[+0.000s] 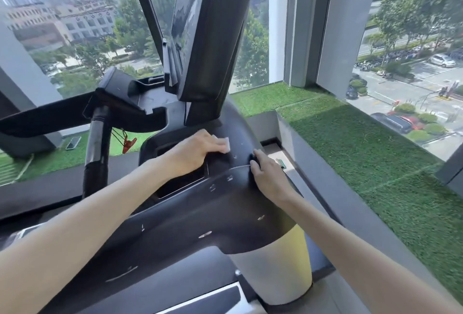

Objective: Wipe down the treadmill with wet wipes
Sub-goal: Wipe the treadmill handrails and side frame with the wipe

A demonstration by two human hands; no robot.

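Head view of the treadmill console (225, 208), a black curved panel beneath the upright display screen (208, 37). The left hand (198, 153) lies palm-down on the upper part of the console, its fingers curled over a folded white wet wipe (224, 144), which is pressed flat against the panel; only the wipe's right end shows past the fingertips. The right hand (268, 175) clasps the console's right edge, thumb on the top face and fingers wrapped out of sight over the side. Below the console stands a pale yellow upright post (283, 271). A red safety clip (129, 144) hangs beside the black handlebar (96, 150). A phone (73, 142) lies on the artificial grass (363, 150) lining the window ledge.
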